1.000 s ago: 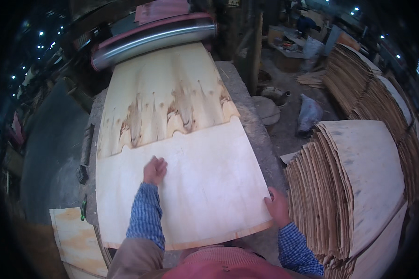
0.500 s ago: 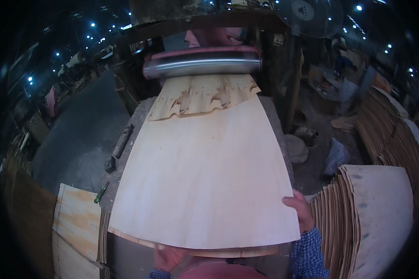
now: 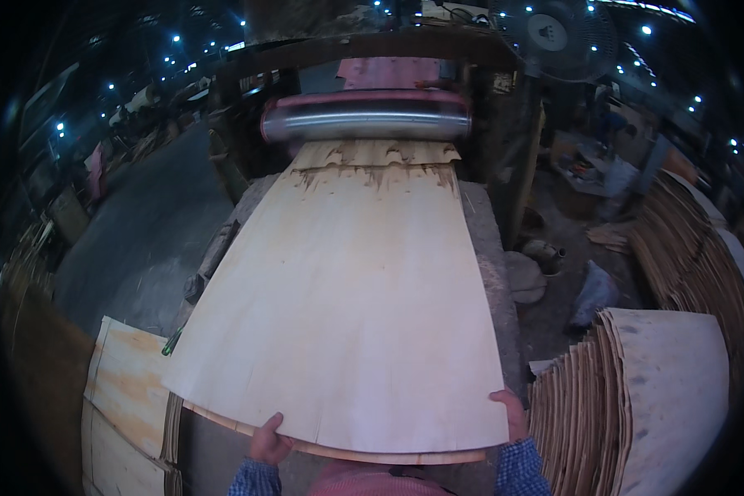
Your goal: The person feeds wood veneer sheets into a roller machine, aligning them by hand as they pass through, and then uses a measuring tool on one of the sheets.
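Head view: pale veneer sheet [image 3: 347,314] on person's side of roller [image 3: 368,120]. Grip: left hand [image 3: 269,441] pinching edge farthest from roller, thumb on top; right hand [image 3: 512,415] likewise near corner. I'd judge light, bendy, split-prone; best held there, hands wide.

At seven o'clock, a long shirt sleeve [image 3: 255,479] in a small blue-and-white check reaches the wrist of the bare left hand [image 3: 269,440]. At five o'clock, the matching checked sleeve [image 3: 522,468] runs to the wrist of the bare right hand [image 3: 512,417], its blue deeper in the shade. At six o'clock shows a pink knitted sweater [image 3: 376,481], finely ribbed.
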Action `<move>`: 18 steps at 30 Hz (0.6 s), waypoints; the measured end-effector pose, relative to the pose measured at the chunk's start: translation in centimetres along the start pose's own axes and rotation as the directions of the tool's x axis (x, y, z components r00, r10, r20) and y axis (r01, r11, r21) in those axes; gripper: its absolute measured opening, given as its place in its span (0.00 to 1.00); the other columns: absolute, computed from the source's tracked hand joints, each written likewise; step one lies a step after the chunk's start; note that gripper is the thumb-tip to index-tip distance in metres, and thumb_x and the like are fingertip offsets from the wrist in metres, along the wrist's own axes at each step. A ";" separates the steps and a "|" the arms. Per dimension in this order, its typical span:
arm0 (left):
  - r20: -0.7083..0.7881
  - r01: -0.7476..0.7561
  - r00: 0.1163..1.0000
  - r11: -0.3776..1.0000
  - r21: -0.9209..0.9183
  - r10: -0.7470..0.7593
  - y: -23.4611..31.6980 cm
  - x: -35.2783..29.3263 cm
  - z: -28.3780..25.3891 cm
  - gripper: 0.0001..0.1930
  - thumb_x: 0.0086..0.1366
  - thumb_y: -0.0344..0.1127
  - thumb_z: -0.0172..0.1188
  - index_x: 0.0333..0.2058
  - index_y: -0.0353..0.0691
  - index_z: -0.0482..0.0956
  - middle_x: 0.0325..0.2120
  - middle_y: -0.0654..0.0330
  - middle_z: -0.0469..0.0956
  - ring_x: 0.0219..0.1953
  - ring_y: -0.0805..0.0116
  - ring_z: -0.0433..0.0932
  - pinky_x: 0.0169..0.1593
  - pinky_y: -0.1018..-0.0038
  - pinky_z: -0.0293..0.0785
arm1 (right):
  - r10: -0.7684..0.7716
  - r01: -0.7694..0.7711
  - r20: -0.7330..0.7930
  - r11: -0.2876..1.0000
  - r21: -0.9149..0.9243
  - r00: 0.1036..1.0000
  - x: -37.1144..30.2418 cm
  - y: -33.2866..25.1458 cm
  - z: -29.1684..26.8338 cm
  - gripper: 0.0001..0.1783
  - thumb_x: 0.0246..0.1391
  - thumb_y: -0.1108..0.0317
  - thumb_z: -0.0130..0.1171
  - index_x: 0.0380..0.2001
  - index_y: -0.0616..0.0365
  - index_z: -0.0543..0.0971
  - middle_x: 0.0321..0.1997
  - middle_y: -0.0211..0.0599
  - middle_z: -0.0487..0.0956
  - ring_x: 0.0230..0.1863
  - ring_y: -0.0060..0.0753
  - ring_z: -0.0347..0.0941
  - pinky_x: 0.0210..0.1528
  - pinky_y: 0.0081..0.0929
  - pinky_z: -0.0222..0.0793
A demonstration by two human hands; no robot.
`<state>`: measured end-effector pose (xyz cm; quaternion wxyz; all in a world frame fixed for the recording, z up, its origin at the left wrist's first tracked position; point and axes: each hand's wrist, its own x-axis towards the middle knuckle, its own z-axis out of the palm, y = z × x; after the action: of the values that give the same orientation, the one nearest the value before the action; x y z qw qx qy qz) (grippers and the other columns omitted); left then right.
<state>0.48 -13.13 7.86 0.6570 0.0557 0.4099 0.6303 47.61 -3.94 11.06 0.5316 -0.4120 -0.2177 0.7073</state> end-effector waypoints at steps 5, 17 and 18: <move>0.025 0.046 0.999 0.997 -0.067 -0.045 -1.6 -4.1 -1.1 0.26 0.69 0.32 0.45 0.64 0.35 0.54 0.61 0.47 0.63 0.62 0.49 0.64 0.63 0.53 0.65 | -0.066 0.066 0.071 0.998 0.002 0.995 -5.4 -5.6 7.4 0.33 0.46 0.72 0.47 0.59 0.69 0.66 0.55 0.49 0.74 0.55 0.41 0.72 0.58 0.32 0.67; -0.043 -0.089 0.995 0.996 -0.002 0.089 5.1 11.4 6.5 0.21 0.68 0.29 0.47 0.59 0.35 0.60 0.55 0.49 0.68 0.57 0.49 0.70 0.59 0.49 0.70 | -0.490 0.207 -0.361 0.775 -0.597 0.793 3.2 -0.2 1.2 0.20 0.54 0.67 0.59 0.49 0.63 0.73 0.53 0.44 0.75 0.55 0.38 0.70 0.58 0.39 0.64; -0.038 -0.083 0.996 0.996 0.017 0.084 5.0 13.8 6.7 0.21 0.68 0.29 0.47 0.59 0.35 0.60 0.55 0.49 0.68 0.57 0.49 0.70 0.58 0.49 0.71 | -0.561 0.129 -0.269 0.569 -0.813 0.783 2.5 2.1 0.4 0.21 0.52 0.67 0.60 0.49 0.63 0.73 0.55 0.47 0.74 0.56 0.42 0.69 0.59 0.42 0.63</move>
<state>-1.17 2.90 8.80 0.6216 0.0658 0.4246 0.6550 45.90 -2.25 8.85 0.4786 -0.7097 -0.4258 0.2931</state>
